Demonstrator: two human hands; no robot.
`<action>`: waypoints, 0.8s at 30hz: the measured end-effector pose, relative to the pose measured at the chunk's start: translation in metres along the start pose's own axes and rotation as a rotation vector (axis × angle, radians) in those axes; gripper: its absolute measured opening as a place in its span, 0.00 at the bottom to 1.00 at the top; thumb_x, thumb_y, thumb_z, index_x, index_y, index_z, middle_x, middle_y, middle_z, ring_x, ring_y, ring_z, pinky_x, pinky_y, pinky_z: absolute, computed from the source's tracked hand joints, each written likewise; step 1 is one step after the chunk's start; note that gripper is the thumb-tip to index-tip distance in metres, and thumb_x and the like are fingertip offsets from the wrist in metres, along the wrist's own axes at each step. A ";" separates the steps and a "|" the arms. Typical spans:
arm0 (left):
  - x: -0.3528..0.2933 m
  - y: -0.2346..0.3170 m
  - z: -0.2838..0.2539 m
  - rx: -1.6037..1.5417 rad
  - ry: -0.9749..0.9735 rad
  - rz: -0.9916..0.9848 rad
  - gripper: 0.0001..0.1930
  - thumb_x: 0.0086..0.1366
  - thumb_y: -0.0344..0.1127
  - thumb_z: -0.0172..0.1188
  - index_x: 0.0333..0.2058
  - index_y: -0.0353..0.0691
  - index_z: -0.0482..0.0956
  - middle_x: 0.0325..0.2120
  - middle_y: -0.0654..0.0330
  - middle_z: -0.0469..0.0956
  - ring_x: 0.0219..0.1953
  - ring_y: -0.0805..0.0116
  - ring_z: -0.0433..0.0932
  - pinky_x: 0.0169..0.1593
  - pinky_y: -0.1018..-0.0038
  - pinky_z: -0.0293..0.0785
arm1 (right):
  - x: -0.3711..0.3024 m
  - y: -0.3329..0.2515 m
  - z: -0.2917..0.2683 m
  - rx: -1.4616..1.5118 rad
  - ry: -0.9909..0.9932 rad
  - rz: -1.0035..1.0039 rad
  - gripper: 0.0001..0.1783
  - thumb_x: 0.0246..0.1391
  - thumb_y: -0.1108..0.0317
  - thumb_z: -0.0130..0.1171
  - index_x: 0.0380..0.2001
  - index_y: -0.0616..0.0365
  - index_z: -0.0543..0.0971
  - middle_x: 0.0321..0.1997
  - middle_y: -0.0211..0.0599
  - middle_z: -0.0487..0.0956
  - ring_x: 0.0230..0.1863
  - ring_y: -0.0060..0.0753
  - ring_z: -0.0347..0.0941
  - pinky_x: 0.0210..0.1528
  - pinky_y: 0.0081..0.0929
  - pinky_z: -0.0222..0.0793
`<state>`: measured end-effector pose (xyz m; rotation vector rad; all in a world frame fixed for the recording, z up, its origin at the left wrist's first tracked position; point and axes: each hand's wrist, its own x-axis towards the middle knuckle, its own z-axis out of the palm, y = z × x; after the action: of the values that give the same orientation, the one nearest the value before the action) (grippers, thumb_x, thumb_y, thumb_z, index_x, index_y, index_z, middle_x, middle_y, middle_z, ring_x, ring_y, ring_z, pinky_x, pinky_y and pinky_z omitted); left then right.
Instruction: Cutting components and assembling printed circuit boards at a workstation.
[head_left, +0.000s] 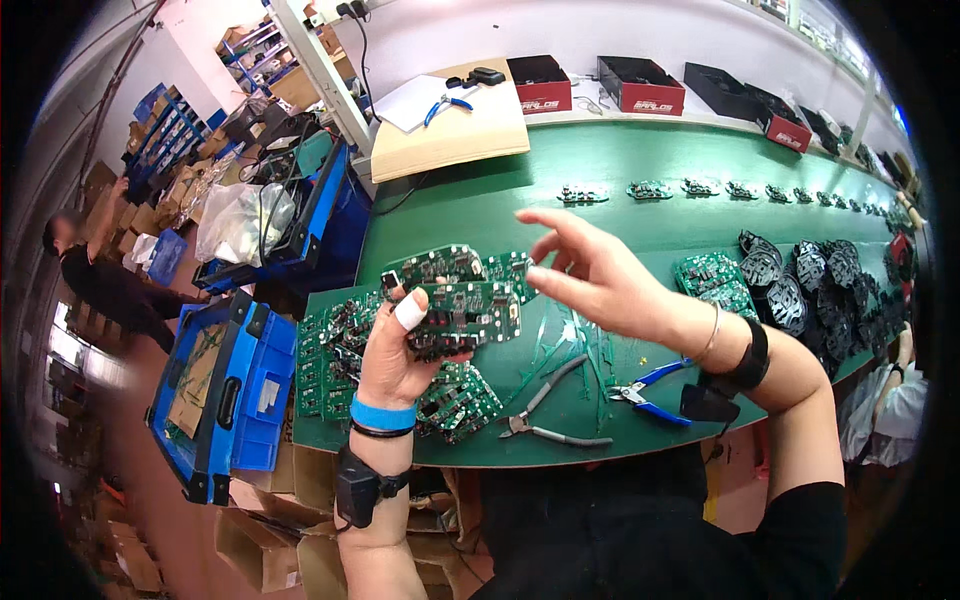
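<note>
My left hand (388,362), a white wrap on its thumb, grips a green circuit board (475,312) tilted above the bench. More boards lie right behind it; whether any of them is in the same hand I cannot tell. Off the board's right edge hovers my right hand (590,272), fingers spread and holding nothing. Piled boards (465,402) sit below and to the left of my left hand. Thin green strips (598,372) are scattered below my right hand. Grey-handled cutters (565,437) and blue-handled cutters (663,412) rest near the bench's front edge.
Along the green bench (480,215) runs a row of boards (650,189). Black plastic housings (810,272) heap at right beside stacked boards (708,275). Red-and-black boxes (640,95) line the back. Blue crates (262,395) stand left. One person (105,275) stands far left; another's sleeve (868,405) shows right.
</note>
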<state>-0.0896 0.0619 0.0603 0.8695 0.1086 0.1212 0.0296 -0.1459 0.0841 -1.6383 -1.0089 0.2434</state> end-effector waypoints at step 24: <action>0.188 0.066 -0.098 0.627 0.351 -0.190 0.15 0.53 0.43 0.64 0.36 0.46 0.73 0.30 0.65 0.76 0.34 0.71 0.76 0.31 0.67 0.77 | 0.178 0.222 -0.022 -0.697 0.259 0.112 0.08 0.42 0.72 0.56 0.28 0.57 0.82 0.29 0.47 0.79 0.34 0.43 0.76 0.42 0.31 0.71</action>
<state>0.0780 0.2062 0.0393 1.4511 0.5793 0.0590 0.2588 -0.0323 -0.0429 -2.2858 -0.8453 -0.2789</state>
